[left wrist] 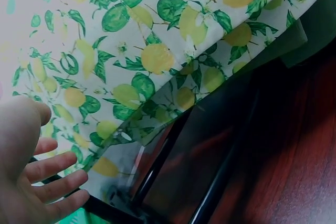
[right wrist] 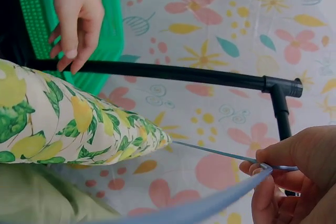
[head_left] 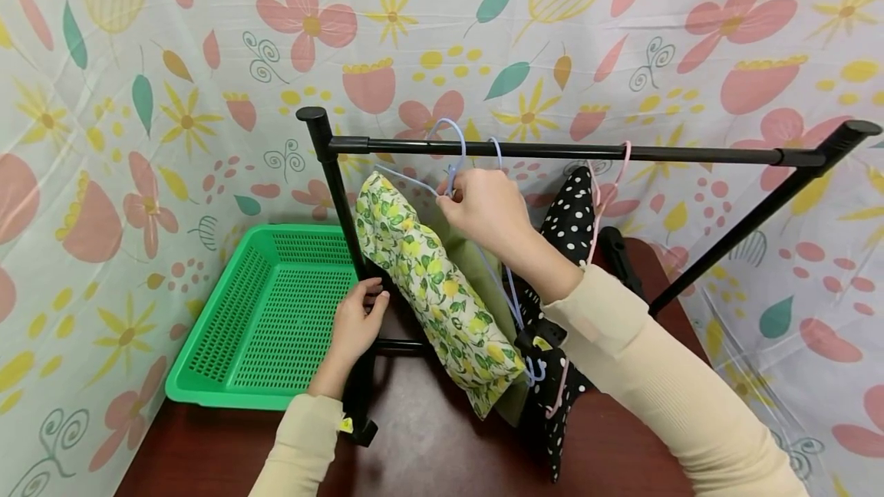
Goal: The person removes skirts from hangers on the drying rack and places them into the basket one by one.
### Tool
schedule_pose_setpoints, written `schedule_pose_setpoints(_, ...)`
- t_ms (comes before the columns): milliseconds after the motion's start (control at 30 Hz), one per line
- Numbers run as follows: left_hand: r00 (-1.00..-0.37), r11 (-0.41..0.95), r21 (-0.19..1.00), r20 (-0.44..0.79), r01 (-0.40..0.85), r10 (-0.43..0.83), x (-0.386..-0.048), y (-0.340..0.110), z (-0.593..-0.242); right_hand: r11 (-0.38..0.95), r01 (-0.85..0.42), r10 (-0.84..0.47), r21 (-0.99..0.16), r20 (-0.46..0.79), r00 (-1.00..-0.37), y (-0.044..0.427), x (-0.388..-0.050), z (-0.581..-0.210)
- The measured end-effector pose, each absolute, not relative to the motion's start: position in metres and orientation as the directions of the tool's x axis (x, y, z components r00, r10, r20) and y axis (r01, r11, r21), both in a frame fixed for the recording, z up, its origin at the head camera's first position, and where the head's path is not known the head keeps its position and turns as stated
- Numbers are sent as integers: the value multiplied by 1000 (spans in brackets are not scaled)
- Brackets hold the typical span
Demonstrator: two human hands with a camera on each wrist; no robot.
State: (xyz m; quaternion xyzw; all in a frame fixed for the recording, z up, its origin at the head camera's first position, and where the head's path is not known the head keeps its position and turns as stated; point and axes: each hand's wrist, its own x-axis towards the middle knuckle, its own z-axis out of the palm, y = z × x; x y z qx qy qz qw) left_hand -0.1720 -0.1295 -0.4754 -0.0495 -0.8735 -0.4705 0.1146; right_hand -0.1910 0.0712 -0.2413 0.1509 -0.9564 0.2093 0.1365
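Note:
My right hand (head_left: 490, 209) pinches a light blue clothes hanger (right wrist: 210, 200) just below its hook, which loops over the rack's black rail (head_left: 552, 150). A lemon-print cloth (head_left: 438, 282) hangs slanted from this hanger, one hanger arm showing at its upper left end. Beside the rack's left post (head_left: 345, 213) is my left hand (head_left: 355, 320), its fingers loosely bent and holding nothing; whether it touches the post I cannot tell. Behind the lemon print, an olive green cloth (head_left: 511, 405) is partly hidden.
A black polka-dot cloth (head_left: 569, 209) hangs on a pink hanger (head_left: 625, 163) farther right. The green plastic basket (head_left: 179, 374) stands left of the rack on the dark red table (head_left: 442, 459). A flower-print curtain (head_left: 228, 37) closes off the back and sides.

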Motion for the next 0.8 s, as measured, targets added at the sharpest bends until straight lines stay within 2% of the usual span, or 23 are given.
schedule_pose_setpoints(500, -997, 396, 918, 55, 27, -57, -178, -116, -481, 853, -389, -251, -347, 381, -890, 76, -177, -238)
schedule_pose_setpoints(800, -988, 149, 977, -156, -153, 6, -181, -103, -481, 840, -388, -240, -380, 381, -893, 81, -172, -235)
